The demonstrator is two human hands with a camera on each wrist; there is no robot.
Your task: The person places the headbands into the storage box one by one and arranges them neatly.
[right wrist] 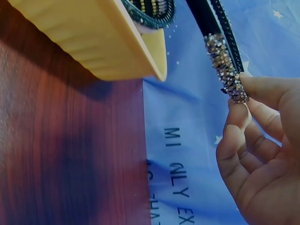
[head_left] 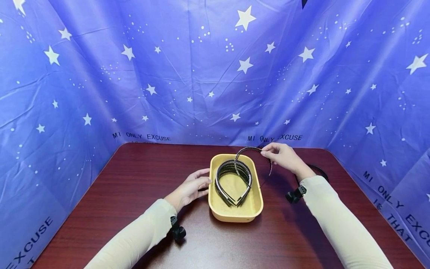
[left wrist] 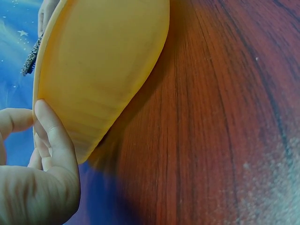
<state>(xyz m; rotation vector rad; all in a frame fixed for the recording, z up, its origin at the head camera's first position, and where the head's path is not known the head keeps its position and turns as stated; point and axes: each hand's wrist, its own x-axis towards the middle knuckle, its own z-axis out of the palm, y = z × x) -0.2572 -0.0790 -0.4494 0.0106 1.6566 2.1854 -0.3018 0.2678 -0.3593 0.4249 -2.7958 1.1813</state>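
A yellow plastic basket (head_left: pixel 235 216) stands mid-table with several black toothed headbands (head_left: pixel 220 186) stacked inside, their tips toward the near end. My left hand (head_left: pixel 191 188) holds the basket's left rim; in the left wrist view, fingers (left wrist: pixel 52 133) lie against the outer wall. Between thumb and fingertips, my right hand (head_left: pixel 282 157) pinches a black headband (head_left: pixel 250 148) above the basket's far right corner. Glittery stones (right wrist: pixel 224 65) cover part of that headband in the right wrist view, and a row of teeth runs beside them.
Another dark headband (head_left: pixel 319 171) lies on the table at the right, partly hidden behind the right forearm. Under everything is a dark red wood-grain table (head_left: pixel 134 179). A blue star-print cloth (head_left: pixel 188 74) hangs around the back and sides.
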